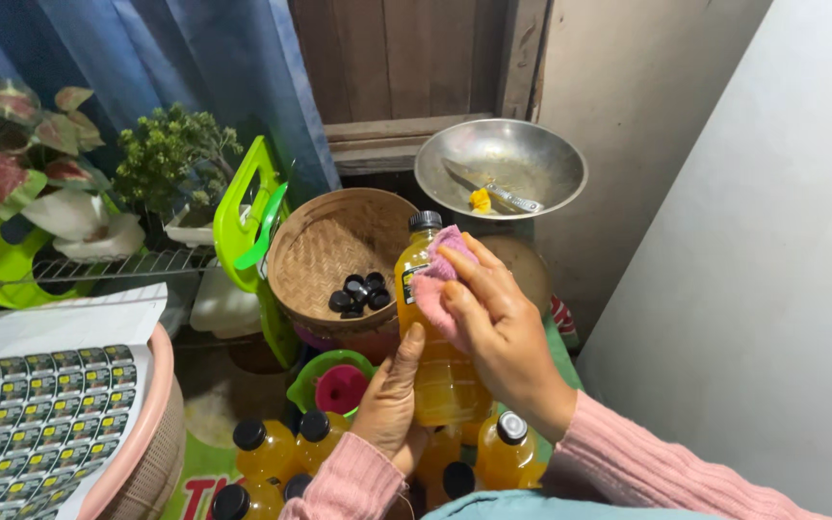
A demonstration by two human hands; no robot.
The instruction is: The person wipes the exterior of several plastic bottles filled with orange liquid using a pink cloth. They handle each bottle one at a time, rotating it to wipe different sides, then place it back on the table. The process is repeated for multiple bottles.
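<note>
Round woven bamboo basket (325,252) holding black caps (359,292), tilted just behind-left of tall clear plastic bottle of orange liquid (440,371). Bottle upright, long axis vertical, black cap on top. Left hand (392,400) wrapped around lower body left of bottle; right hand (503,332) closed, pressing pink cloth (435,279) against shoulder.

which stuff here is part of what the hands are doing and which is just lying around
In use: left hand, right hand, orange bottle, pink cloth.
Lying about: other capped bottles, basket of black caps, label sheet, metal bowl, plants.
</note>
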